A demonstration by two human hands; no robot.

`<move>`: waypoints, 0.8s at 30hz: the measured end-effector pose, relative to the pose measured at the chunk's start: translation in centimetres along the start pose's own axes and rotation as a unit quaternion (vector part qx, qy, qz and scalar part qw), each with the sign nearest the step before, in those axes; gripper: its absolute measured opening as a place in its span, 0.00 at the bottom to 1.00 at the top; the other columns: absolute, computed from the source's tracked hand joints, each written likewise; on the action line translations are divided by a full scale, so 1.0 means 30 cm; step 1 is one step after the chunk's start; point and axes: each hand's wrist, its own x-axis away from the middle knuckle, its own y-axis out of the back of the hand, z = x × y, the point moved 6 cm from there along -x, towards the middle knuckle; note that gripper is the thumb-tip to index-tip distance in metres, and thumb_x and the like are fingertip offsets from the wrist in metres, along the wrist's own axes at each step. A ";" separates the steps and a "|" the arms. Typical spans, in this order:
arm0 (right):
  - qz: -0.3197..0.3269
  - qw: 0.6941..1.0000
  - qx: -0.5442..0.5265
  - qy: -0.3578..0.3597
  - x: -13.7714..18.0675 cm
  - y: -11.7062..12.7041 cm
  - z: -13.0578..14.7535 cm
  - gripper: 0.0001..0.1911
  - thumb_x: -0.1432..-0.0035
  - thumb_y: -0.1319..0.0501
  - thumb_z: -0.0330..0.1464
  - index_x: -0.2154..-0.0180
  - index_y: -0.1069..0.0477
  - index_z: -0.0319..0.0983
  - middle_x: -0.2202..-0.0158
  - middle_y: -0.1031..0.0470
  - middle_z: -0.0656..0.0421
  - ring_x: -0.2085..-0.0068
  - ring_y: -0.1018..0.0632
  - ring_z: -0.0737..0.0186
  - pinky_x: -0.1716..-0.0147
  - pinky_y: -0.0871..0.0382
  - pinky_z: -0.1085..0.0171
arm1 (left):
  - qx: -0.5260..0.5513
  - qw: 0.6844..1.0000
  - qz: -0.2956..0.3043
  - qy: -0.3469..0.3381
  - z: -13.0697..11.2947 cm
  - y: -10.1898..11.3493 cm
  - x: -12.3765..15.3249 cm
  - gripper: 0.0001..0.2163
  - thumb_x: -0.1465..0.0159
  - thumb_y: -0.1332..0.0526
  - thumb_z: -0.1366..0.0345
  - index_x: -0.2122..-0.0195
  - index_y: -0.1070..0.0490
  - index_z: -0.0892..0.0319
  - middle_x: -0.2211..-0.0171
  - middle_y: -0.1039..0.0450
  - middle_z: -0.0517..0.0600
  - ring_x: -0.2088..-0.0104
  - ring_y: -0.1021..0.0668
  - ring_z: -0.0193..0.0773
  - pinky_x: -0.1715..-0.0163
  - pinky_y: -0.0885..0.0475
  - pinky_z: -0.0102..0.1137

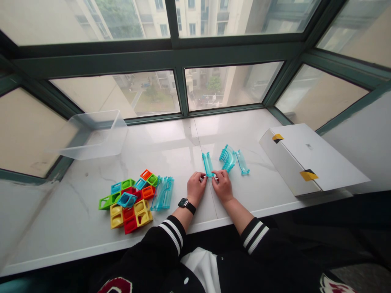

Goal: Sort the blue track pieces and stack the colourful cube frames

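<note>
A straight translucent blue track piece (207, 162) lies on the white sill, pointing away from me. Its near end is pinched from both sides, by my left hand (196, 186) on the left and my right hand (222, 185) on the right. Just right of it sit curved blue track pieces (227, 158), grouped closely together. Beside them is one more slightly bent blue track piece (242, 162). To the left of my left hand is a pile of straight blue track pieces (163, 193). My fingers partly cover the near end of the held piece.
Colourful hollow blocks (130, 203) in red, yellow, green and blue are heaped at the left. A clear plastic bin (104, 138) stands at the back left by the window. On the right is a white box (311, 158) with black-and-yellow tape. The sill's front edge (210, 224) runs below my forearms.
</note>
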 end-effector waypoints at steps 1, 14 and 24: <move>-0.005 1.000 0.001 0.004 0.000 0.003 0.004 0.12 0.35 0.43 0.28 0.52 0.25 0.42 0.59 0.31 0.55 0.64 0.25 0.59 0.61 0.25 0.61 | 0.001 1.000 0.000 0.001 0.003 -0.002 -0.001 0.02 0.32 0.35 0.66 0.60 0.23 0.56 0.64 0.23 0.48 0.68 0.24 0.36 0.61 0.29 0.32; 0.046 0.997 -0.002 0.055 0.013 0.009 0.037 0.05 0.41 0.43 0.26 0.68 0.33 0.43 0.74 0.33 0.63 0.73 0.32 0.63 0.69 0.39 0.64 | 0.133 0.987 0.087 0.017 -0.081 0.257 0.185 0.15 0.32 0.35 0.63 0.44 0.28 0.55 0.52 0.24 0.52 0.61 0.21 0.36 0.58 0.22 0.32; 0.136 0.987 -0.086 -0.027 0.056 -0.009 0.049 0.03 0.42 0.42 0.31 0.66 0.30 0.43 0.76 0.34 0.65 0.74 0.31 0.63 0.69 0.37 0.64 | -0.240 0.966 -0.035 0.084 0.111 0.735 0.302 0.09 0.30 0.40 0.62 0.52 0.25 0.56 0.52 0.22 0.55 0.59 0.20 0.44 0.57 0.25 0.36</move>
